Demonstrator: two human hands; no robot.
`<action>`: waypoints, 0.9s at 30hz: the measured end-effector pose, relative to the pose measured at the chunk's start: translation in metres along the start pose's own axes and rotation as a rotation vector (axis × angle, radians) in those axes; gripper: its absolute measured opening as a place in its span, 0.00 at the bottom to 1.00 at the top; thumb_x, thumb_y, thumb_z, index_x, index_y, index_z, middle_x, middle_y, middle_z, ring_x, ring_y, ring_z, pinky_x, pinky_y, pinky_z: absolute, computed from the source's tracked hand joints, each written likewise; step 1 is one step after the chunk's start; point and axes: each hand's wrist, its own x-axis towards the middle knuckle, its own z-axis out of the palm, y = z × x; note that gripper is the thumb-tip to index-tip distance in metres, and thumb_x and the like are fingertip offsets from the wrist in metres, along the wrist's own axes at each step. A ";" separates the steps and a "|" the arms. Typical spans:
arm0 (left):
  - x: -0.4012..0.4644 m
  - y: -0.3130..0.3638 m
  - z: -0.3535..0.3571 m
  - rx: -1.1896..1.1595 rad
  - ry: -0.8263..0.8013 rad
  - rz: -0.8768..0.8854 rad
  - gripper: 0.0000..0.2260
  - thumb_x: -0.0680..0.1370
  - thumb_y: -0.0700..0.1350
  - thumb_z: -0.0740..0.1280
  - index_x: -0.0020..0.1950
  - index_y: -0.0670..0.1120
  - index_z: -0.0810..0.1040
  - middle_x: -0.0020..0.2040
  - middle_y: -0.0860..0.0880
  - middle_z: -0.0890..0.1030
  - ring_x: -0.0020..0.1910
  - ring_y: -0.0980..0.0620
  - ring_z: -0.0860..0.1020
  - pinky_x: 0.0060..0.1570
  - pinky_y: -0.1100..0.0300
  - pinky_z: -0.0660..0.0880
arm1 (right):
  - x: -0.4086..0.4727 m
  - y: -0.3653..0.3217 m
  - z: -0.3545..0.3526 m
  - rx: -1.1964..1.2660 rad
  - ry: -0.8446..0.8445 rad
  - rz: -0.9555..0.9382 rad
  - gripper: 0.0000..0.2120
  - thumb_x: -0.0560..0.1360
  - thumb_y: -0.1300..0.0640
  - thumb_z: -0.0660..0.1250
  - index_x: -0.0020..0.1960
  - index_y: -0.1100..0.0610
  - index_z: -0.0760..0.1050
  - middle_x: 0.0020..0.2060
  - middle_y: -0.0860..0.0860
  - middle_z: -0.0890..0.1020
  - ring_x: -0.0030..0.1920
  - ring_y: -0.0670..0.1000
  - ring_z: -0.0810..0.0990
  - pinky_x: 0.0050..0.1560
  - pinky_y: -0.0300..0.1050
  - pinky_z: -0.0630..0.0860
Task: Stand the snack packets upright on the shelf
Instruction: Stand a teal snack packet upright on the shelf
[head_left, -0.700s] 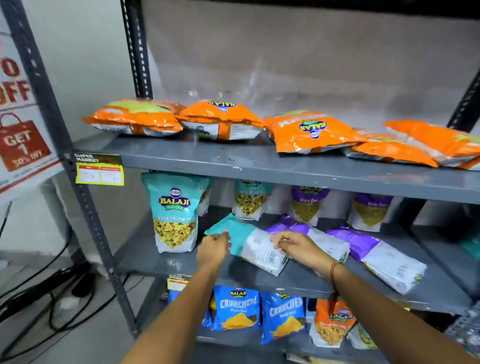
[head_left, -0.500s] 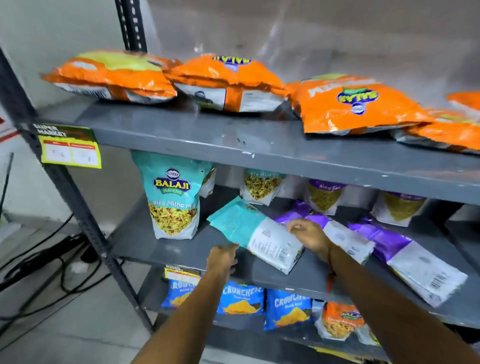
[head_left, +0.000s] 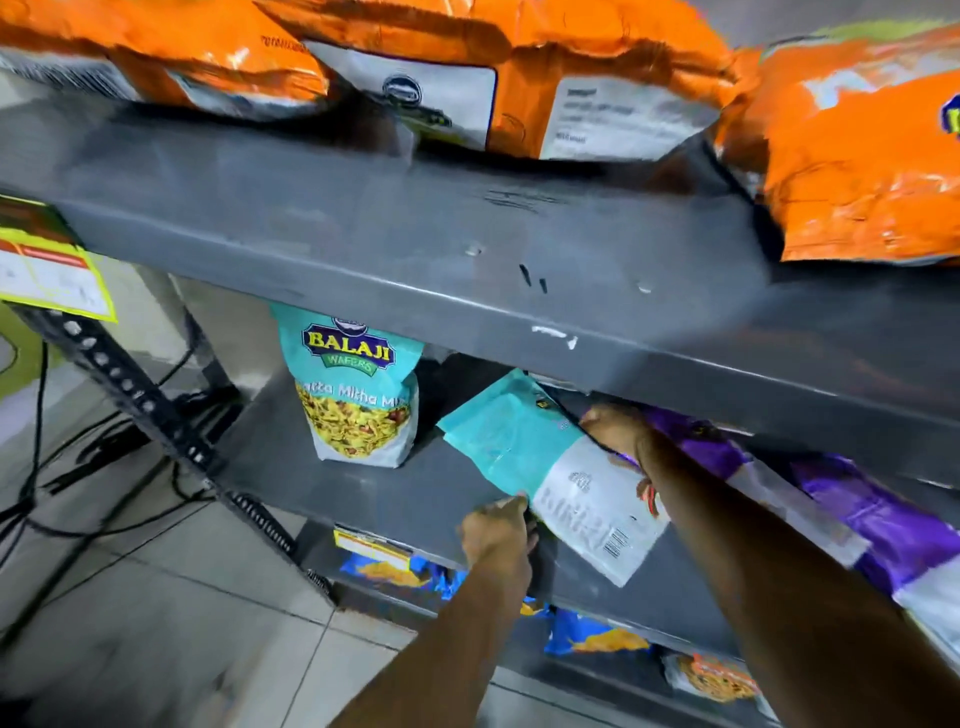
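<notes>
A teal snack packet (head_left: 511, 447) lies back side up and tilted on the grey middle shelf (head_left: 374, 493). My left hand (head_left: 496, 530) grips its near left edge. My right hand (head_left: 615, 428) holds its far right edge, partly under the upper shelf. To the left, a teal Balaji packet (head_left: 358, 400) stands upright. Purple packets (head_left: 878, 514) lie flat to the right, touching my right forearm.
The grey upper shelf (head_left: 467, 249) juts out close above, carrying flat orange packets (head_left: 857, 145). A yellow price label (head_left: 47, 265) hangs at its left. Blue packets (head_left: 592, 631) stand on the shelf below. Black cables (head_left: 62, 467) lie on the tiled floor at left.
The view has moved much closer and lower toward the middle shelf. My left hand has reached up to the teal packet's near edge, and the packet is tilted up more.
</notes>
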 end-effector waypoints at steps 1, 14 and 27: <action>0.001 0.002 0.002 -0.008 0.002 -0.008 0.05 0.72 0.41 0.72 0.38 0.41 0.81 0.40 0.43 0.84 0.41 0.45 0.84 0.39 0.54 0.81 | 0.001 0.000 0.001 0.002 0.008 0.002 0.13 0.79 0.59 0.59 0.36 0.57 0.72 0.47 0.61 0.79 0.48 0.51 0.72 0.40 0.41 0.64; -0.041 0.040 0.011 -0.083 0.005 0.381 0.11 0.74 0.35 0.63 0.34 0.47 0.78 0.37 0.56 0.79 0.38 0.60 0.76 0.46 0.64 0.71 | -0.029 0.036 -0.018 0.907 0.403 -0.016 0.09 0.67 0.65 0.67 0.43 0.60 0.85 0.35 0.52 0.86 0.36 0.42 0.82 0.47 0.46 0.81; -0.013 0.111 0.028 0.065 -0.153 0.812 0.18 0.73 0.30 0.62 0.32 0.51 0.78 0.33 0.57 0.81 0.39 0.55 0.77 0.52 0.58 0.75 | -0.084 0.027 -0.005 1.003 0.742 -0.201 0.17 0.72 0.69 0.67 0.36 0.47 0.81 0.33 0.38 0.84 0.38 0.42 0.81 0.47 0.41 0.77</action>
